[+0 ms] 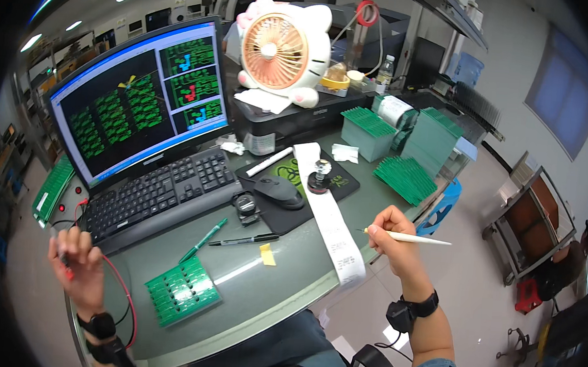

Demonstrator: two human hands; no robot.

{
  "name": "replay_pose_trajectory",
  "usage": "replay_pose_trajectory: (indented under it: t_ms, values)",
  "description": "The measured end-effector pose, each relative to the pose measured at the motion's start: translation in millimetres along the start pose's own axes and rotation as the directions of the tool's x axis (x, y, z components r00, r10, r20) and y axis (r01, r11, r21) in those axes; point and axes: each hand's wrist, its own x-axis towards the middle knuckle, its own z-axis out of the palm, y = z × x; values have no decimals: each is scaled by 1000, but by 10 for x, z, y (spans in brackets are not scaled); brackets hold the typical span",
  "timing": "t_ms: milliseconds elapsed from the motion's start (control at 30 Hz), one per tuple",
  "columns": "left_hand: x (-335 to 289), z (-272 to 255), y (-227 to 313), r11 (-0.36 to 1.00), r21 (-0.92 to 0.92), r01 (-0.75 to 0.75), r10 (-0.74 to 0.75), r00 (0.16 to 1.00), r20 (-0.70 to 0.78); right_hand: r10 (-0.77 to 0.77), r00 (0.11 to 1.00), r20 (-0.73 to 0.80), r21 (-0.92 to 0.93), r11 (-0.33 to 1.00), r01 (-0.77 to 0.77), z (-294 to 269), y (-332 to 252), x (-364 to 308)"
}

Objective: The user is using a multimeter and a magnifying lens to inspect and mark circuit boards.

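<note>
My left hand (78, 267) is raised past the left end of the keyboard, its fingers closed round a black-and-red test probe (68, 270). A red lead (126, 288) loops beside that wrist. In my right hand (399, 242), above the desk's right front edge, a slim white pen-shaped tool (418, 239) is pinched, its thin dark tip pointing left. Between the hands, a green circuit board panel (183, 292) with small dark parts lies flat on the desk, touched by neither. A green pen (203, 240) and a black pen (244, 240) lie just behind it.
A monitor (133, 97) and a keyboard (160, 191) stand at the back left. A mouse (278, 190) rests on its pad. A long paper strip (335, 234) hangs over the front edge under a stamp (319, 177). Stacked green boards (407, 179) occupy the right side, near a fan (282, 53).
</note>
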Motion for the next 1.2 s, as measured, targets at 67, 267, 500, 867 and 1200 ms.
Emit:
replay_pose_trajectory:
  t_ms: [67, 267, 500, 867, 1200]
  values:
    - [49, -282, -29, 963, 242, 118, -158, 975, 154, 0, 999, 43, 114, 993, -5, 303, -363, -24]
    - [-75, -630, -255, 789, 553, 270, -194, 962, -193, -129, 935, 330, 387, 922, -9, 1510, -868, 197]
    - [-97, -588, -241, 752, 563, 342, -291, 939, -181, -170, 795, 582, -23, 974, 225, 2199, -292, 1547]
    - [-81, -623, -254, 709, 613, 348, -284, 937, -203, -331, 626, 706, -431, 500, 751, 2551, 476, 2119]
    - [-82, -613, -293, 678, 644, 354, -294, 934, -204, -252, 877, 409, -746, 461, 480, 2404, 317, 2243]
